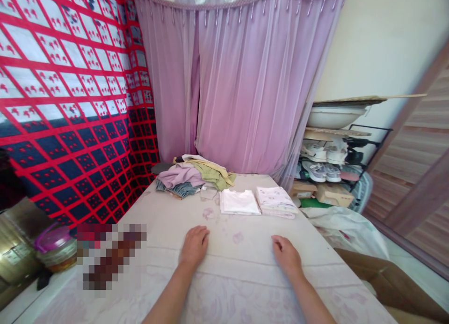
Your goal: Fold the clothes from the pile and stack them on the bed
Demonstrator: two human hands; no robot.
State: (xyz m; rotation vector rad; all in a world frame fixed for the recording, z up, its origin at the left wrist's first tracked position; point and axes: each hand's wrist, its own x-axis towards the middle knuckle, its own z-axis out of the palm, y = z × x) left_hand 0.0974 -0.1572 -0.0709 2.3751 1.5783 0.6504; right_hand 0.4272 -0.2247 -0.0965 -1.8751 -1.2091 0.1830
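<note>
The head view looks down along a bed (245,286) covered with a pale sheet bearing faint pink flowers, its long axis running away from the person toward a pink curtain (242,80). The left hand (194,246) lies palm down on the sheet near the middle of the bed, fingers loosely curled and holding nothing. The right hand (287,254) rests the same way, well apart from the left and closer to the bed's right edge, fingers relaxed and empty. Both forearms come in from the near edge.

Beyond the hands, toward the far end of the bed, lie two folded pieces side by side, nearly touching. The white folded garment (239,202) is a flat rectangle, its longer side lying across the bed. The pink-printed folded garment (275,200) sits just to its right, near the right edge, turned slightly so its long axis runs from far left to near right. Neither hand touches them.

At the far left corner a heap of unfolded clothes (192,176) is piled, lilac, olive, cream and denim pieces mixed.

A red, white and navy patterned cloth (70,90) hangs along the left side. Past the right edge a rack with shoes (322,167) stands against the wall. A purple-lidded container (56,246) sits near the left edge
</note>
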